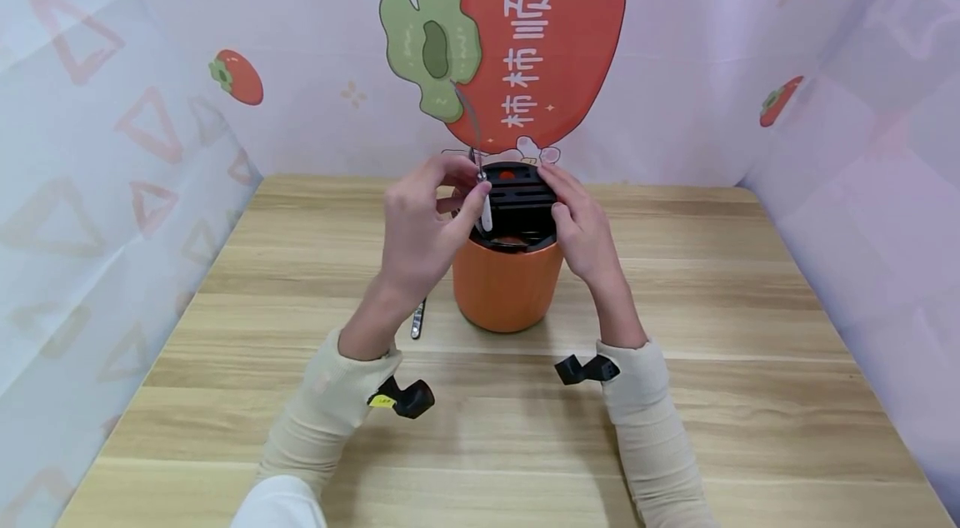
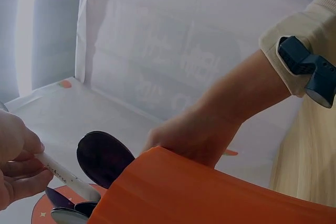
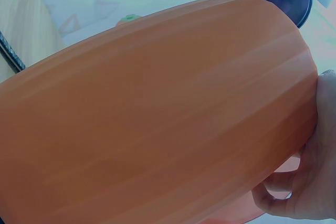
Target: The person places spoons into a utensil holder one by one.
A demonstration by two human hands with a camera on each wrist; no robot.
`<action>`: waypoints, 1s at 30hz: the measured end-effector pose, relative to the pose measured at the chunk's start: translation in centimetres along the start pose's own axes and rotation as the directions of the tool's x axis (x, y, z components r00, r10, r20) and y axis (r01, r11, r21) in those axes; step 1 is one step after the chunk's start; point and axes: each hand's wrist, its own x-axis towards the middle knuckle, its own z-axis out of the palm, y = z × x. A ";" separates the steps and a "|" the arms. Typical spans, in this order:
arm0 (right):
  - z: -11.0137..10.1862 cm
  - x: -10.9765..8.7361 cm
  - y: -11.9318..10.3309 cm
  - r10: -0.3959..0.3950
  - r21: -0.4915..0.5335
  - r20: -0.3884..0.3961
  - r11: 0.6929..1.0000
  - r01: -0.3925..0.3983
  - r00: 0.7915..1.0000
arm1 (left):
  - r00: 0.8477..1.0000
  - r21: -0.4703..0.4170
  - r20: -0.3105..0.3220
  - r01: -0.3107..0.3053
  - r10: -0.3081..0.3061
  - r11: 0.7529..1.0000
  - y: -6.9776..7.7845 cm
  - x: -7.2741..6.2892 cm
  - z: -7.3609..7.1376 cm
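My left hand [image 1: 423, 224] pinches a white-handled metal utensil [image 1: 487, 207] upright over the left side of an orange utensil holder [image 1: 506, 286]. The utensil's thin, curved metal part rises above the fingers; its exact kind is unclear. In the left wrist view its white handle [image 2: 68, 177] bears small lettering, and the lower end is beside the holder's mouth. My right hand [image 1: 588, 236] grips the holder's right rim, thumb on the near side. A black slotted insert [image 1: 521, 193] fills the holder's top. Dark spoon-like heads [image 2: 105, 158] stick out of it.
A narrow dark-and-silver strip-like handle [image 1: 417, 320] lies on the wooden table [image 1: 675, 428], left of the holder and partly hidden by my left wrist. A printed cloth backdrop [image 1: 315, 28] stands behind the table and along both sides.
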 end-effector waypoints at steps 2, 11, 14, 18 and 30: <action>0.0 0.0 0.0 -0.001 0.002 -0.001 1.000 0.001 1.000 | 1.000 0.018 0.014 0.004 -0.004 1.000 -0.1 0.0 0.2; 0.0 0.0 0.2 -0.005 0.014 -0.018 1.000 0.005 1.000 | 0.994 0.117 0.102 0.033 -0.045 0.993 -0.3 0.2 0.9; 0.0 0.0 0.2 -0.004 0.020 -0.014 1.000 0.005 1.000 | 0.992 0.138 0.115 0.044 -0.060 0.990 -0.3 0.2 1.0; 0.1 0.1 0.1 -0.006 0.018 -0.008 1.000 0.006 1.000 | 0.990 0.147 0.119 0.059 -0.076 0.987 -0.3 0.1 1.0; 0.1 0.1 0.3 -0.013 0.015 -0.006 1.000 0.013 1.000 | 0.988 0.275 0.130 0.039 -0.078 0.961 -0.4 0.0 0.8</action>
